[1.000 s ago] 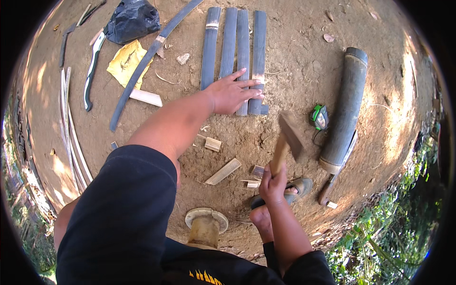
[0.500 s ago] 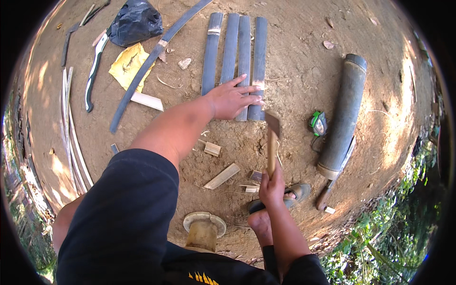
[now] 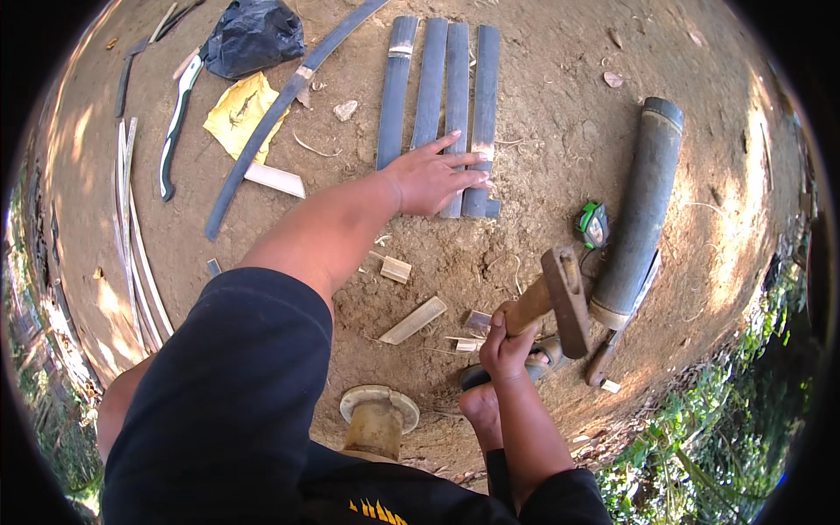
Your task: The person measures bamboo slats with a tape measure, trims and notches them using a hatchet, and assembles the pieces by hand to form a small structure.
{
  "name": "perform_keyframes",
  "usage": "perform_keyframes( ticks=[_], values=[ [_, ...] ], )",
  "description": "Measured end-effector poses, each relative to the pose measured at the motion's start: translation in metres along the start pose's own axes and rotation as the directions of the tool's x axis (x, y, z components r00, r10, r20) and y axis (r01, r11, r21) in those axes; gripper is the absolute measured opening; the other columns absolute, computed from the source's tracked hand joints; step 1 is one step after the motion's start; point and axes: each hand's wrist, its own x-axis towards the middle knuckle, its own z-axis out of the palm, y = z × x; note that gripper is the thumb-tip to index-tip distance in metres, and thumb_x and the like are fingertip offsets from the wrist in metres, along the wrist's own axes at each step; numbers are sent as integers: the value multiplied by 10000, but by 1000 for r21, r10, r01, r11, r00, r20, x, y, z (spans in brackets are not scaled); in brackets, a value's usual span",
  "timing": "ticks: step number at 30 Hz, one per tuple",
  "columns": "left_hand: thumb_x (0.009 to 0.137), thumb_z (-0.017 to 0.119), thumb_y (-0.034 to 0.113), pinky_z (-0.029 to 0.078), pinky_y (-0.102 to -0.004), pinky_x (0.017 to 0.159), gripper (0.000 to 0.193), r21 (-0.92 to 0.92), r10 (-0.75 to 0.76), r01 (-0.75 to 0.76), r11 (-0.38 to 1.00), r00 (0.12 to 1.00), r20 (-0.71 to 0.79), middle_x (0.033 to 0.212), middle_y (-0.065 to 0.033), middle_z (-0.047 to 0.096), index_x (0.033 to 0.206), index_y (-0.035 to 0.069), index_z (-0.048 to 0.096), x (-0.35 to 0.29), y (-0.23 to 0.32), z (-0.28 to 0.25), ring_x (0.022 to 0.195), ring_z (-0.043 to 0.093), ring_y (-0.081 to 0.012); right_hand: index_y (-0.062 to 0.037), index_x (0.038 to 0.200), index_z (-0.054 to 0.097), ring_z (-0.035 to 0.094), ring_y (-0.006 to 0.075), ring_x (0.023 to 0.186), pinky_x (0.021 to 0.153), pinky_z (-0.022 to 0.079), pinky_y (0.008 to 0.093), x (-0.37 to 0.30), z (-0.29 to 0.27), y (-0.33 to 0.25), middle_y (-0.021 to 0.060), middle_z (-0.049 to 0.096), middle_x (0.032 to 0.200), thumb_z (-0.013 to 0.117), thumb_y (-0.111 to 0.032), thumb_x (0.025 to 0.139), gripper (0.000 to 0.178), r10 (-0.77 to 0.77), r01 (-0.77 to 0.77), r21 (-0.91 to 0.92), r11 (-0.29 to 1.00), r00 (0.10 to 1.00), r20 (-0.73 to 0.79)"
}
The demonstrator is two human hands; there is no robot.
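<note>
Several flat dark bamboo strips [image 3: 429,83] lie side by side on the dirt, pointing away from me. My left hand [image 3: 437,179] rests on the right-hand strips, fingers spread and palm down. A small dark piece [image 3: 493,208] shows beside the near end of the rightmost strip. In my right hand [image 3: 506,346] is a hatchet [image 3: 569,302], gripped by its wooden handle. Its rusty metal head is lifted toward me, tilted right, and apart from the strips. Fingers of the right hand are wrapped round the handle.
Right of me lie a thick bamboo culm [image 3: 643,210], a green tape measure [image 3: 592,225] and a wood-handled knife [image 3: 604,359]. Leftward are a long curved strip [image 3: 262,131], a folding saw [image 3: 175,131], a yellow cloth [image 3: 245,114] and a black bag [image 3: 254,39]. Offcuts [image 3: 413,320] lie nearer.
The hatchet head has come up from the near end of the rightmost strip, back toward me and to the right. My left hand remains on the strips.
</note>
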Motion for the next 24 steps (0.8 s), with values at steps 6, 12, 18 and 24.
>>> perform_keyframes(
  ticks=[6,12,18,24],
  values=[
    [1042,468,199,21,-484,1330,515,-14,-10,11,1000,998,62,1645,15,408,1551,276,464,-3,2,-6,1564,270,-124,15,1358,517,675,487,961,827,545,511,18,0,-17,291,676,1062,593,-125,1000,391,243,-237,-135,962,969,32],
    [1031,477,190,5,-481,1331,541,48,-2,1,999,1000,24,1644,24,412,1564,274,445,-1,-3,-1,1567,264,-121,-45,1324,552,674,488,885,777,559,489,8,4,-13,258,688,1003,617,-133,992,349,189,-175,-206,963,981,52],
    [1033,491,194,17,-488,1331,516,14,3,-4,1000,1000,23,1627,33,438,1544,264,472,-9,-4,-4,1562,277,-121,-63,1303,560,658,492,820,729,540,521,5,2,-14,236,665,897,618,-138,997,320,177,-180,25,983,980,88],
    [1023,474,166,28,-501,1331,533,-43,-8,11,999,998,64,1636,48,422,1546,272,465,-3,3,-7,1562,277,-123,-71,1291,569,677,484,806,718,545,496,21,13,-14,243,664,855,594,-147,1009,294,326,-280,-289,915,937,122]
  ],
)
